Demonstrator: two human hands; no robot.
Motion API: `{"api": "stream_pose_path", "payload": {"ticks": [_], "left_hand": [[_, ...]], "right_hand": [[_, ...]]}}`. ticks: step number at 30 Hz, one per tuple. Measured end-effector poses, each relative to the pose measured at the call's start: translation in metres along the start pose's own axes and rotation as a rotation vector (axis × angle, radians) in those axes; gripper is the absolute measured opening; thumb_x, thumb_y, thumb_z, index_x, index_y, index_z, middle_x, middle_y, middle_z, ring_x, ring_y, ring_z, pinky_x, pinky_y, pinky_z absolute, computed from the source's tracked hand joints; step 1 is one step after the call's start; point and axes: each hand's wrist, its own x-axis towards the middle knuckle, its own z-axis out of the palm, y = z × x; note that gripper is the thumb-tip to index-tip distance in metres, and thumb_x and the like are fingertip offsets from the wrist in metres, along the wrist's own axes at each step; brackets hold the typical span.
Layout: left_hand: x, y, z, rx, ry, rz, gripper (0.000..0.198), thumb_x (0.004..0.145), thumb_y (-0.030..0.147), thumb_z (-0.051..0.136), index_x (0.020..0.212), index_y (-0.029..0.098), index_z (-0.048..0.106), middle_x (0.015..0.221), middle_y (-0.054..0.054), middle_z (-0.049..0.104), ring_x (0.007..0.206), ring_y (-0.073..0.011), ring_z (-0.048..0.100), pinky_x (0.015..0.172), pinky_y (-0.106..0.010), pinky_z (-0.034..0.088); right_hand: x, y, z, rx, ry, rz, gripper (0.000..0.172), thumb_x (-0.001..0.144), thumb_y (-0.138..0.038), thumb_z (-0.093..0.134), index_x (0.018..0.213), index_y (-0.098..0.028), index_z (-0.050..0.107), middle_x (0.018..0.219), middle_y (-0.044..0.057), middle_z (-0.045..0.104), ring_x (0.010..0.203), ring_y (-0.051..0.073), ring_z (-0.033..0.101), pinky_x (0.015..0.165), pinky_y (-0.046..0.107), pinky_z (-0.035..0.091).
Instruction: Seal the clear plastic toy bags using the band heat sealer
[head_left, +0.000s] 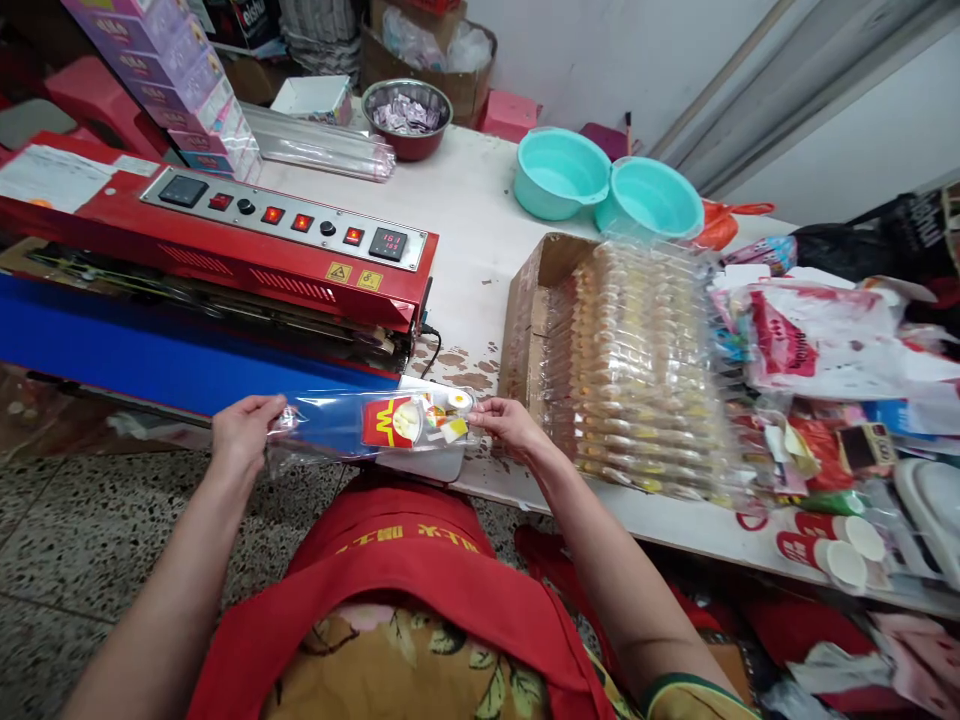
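Stretched between my hands is a long clear plastic bag [330,418]. Inside its right end lie a red carton with a yellow W [386,422] and small toy food pieces, one like a fried egg [458,400]. My left hand [246,425] pinches the bag's left end. At the right end, my right hand [510,422] grips it between thumb and fingers. The bag hangs level at the front edge of a blue conveyor belt [172,335], which belongs to a red sealing machine [300,265] with lit switches and a display.
To the right, a cardboard box [523,330] holds many packed clear bags [637,350]. Two turquoise basins [562,175] and a metal bowl [409,120] of small packets stand behind. Paper cups [832,555] and loose packaging crowd the table's right side. Stacked purple boxes [180,85] rise at left.
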Motion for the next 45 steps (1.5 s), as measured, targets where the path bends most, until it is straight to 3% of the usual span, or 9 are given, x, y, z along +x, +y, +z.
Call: {"api": "stream_pose_path", "payload": {"ticks": [3,6,8,11,16,24,31,38,45], "left_hand": [[-0.006,0.003,-0.01,0.286,0.07,0.229,0.033,0.072,0.04,0.066,0.094,0.016,0.065,0.093,-0.007,0.07,0.086,-0.0279,0.066,0.077,-0.043,0.054],[-0.034,0.011,0.007,0.642,0.043,0.746,0.058,0.074,0.051,0.067,0.122,0.019,0.057,0.137,-0.013,0.053,0.13,-0.0381,0.044,0.107,-0.056,0.034],[-0.055,0.015,0.031,0.815,-0.201,1.024,0.073,0.07,0.055,0.071,0.131,0.021,0.052,0.151,-0.015,0.037,0.142,-0.0398,0.026,0.114,-0.061,0.017],[-0.076,0.013,0.067,0.992,-0.566,1.222,0.077,0.068,0.051,0.074,0.134,0.023,0.049,0.154,-0.017,0.032,0.144,-0.0396,0.021,0.114,-0.066,0.005],[-0.073,0.005,0.079,1.037,-0.607,1.222,0.07,0.069,0.041,0.072,0.133,0.021,0.05,0.141,-0.018,0.047,0.13,-0.037,0.042,0.113,-0.064,0.012],[-0.063,-0.003,0.066,1.082,-0.58,1.258,0.07,0.07,0.044,0.071,0.133,0.021,0.049,0.141,-0.017,0.045,0.129,-0.0366,0.042,0.113,-0.062,0.018],[-0.063,-0.007,0.066,1.072,-0.559,1.271,0.07,0.071,0.046,0.07,0.133,0.022,0.048,0.141,-0.017,0.044,0.129,-0.0368,0.041,0.112,-0.063,0.018],[-0.065,-0.007,0.066,1.056,-0.546,1.254,0.065,0.071,0.043,0.071,0.128,0.02,0.051,0.142,-0.018,0.044,0.129,-0.0365,0.042,0.113,-0.063,0.017],[-0.065,-0.005,0.061,1.065,-0.573,1.228,0.073,0.072,0.049,0.072,0.134,0.022,0.046,0.144,-0.018,0.043,0.131,-0.0371,0.039,0.112,-0.065,0.016]], "right_hand": [[-0.004,0.0,0.0,-0.022,0.005,0.006,0.054,0.043,-0.054,0.086,0.07,-0.018,0.056,0.052,-0.006,0.051,0.043,0.005,0.032,0.04,0.022,0.021],[-0.006,0.002,0.004,-0.07,0.036,0.003,0.057,0.049,-0.056,0.084,0.081,-0.019,0.054,0.056,-0.008,0.049,0.044,0.005,0.032,0.04,0.021,0.021],[-0.006,0.005,0.008,-0.116,0.094,-0.023,0.06,0.048,-0.052,0.086,0.084,-0.02,0.052,0.058,-0.009,0.048,0.047,0.006,0.035,0.042,0.02,0.023],[-0.006,0.011,0.013,-0.125,0.136,-0.054,0.064,0.044,-0.045,0.089,0.088,-0.019,0.05,0.063,-0.008,0.05,0.052,0.007,0.042,0.046,0.02,0.029],[-0.009,0.022,0.017,-0.004,0.105,-0.077,0.067,0.049,-0.039,0.086,0.101,-0.02,0.047,0.071,-0.008,0.051,0.056,0.008,0.047,0.051,0.022,0.039],[-0.013,0.027,0.024,-0.247,0.237,-0.288,0.064,0.061,-0.051,0.078,0.112,-0.02,0.053,0.102,0.004,0.056,0.07,0.012,0.053,0.068,0.031,0.049],[-0.005,0.012,0.039,-0.432,0.433,-0.237,0.075,0.054,-0.059,0.079,0.114,-0.019,0.058,0.109,0.009,0.056,0.078,0.019,0.057,0.075,0.037,0.049],[-0.001,0.02,0.03,-0.206,0.373,-0.242,0.063,0.059,-0.047,0.077,0.11,-0.017,0.056,0.101,0.005,0.058,0.064,0.012,0.053,0.063,0.031,0.048],[-0.001,0.022,0.028,0.066,0.289,-0.182,0.065,0.041,-0.043,0.087,0.095,-0.018,0.059,0.09,0.001,0.057,0.065,0.01,0.05,0.058,0.025,0.044]]}}
